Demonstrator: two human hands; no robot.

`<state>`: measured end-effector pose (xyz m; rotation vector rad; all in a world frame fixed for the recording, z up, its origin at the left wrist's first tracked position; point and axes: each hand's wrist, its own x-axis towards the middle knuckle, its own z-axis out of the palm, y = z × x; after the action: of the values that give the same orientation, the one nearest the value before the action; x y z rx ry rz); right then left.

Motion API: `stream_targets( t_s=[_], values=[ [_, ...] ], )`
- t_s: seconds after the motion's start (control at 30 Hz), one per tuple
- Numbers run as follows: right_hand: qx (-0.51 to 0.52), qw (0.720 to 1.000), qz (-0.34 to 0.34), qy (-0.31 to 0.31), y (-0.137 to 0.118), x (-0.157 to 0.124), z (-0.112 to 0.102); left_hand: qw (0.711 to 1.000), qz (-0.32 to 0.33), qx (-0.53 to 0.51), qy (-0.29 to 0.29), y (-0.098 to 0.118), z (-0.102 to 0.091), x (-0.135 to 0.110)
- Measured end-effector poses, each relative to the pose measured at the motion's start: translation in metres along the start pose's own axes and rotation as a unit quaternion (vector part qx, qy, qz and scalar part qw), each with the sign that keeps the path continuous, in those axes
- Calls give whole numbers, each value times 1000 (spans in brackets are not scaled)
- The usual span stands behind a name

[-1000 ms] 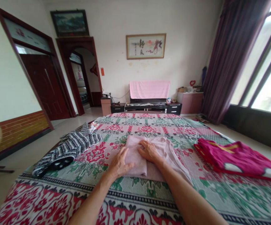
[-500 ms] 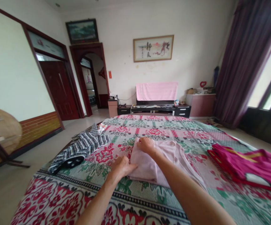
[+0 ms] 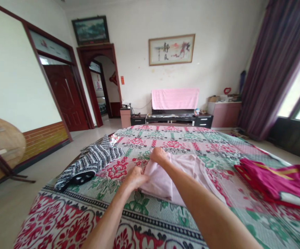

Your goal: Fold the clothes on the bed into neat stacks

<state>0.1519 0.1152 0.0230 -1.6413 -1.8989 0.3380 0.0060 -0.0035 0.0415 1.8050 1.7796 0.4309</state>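
Note:
A pale pink garment [image 3: 161, 181] lies partly folded on the flowered bed cover [image 3: 113, 204], its right part spread and wrinkled. My left hand [image 3: 136, 177] pinches the garment's left edge between thumb and fingers. Farther back, my right hand [image 3: 159, 155] is closed on the same garment near its far left corner. Between the two hands the left edge is slightly lifted. The fingertips of the right hand are partly hidden by the hand itself.
To the left lies a black-and-white patterned garment [image 3: 92, 160]. Folded magenta clothing [image 3: 276, 178] sits on red cloth at the right. Past the bed's far edge stands a low black cabinet [image 3: 203, 121], with a pink towel [image 3: 175, 99] draped above it.
Both hands have shifted slightly left and have raised the garment's left edge a little. The camera view has also moved slightly.

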Motion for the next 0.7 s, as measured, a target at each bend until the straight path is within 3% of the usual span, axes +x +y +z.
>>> stream_targets(
  t_s=[0.17, 0.3, 0.53, 0.7],
  values=[
    [168, 980, 105, -1, -8, 1, -21, 994, 29, -3, 105, -3, -31, -4],
    [308, 941, 140, -15, 1, -16, -47, 990, 98, -33, 97, 16, -35, -16],
    [438, 882, 175, 6, 50, -56, -100, 972, 222, -13, 78, 79, 3, -40],
    [464, 862, 203, 28, 87, -90, -116, 960, 269, 65, 38, 112, 48, -52]
  ],
)
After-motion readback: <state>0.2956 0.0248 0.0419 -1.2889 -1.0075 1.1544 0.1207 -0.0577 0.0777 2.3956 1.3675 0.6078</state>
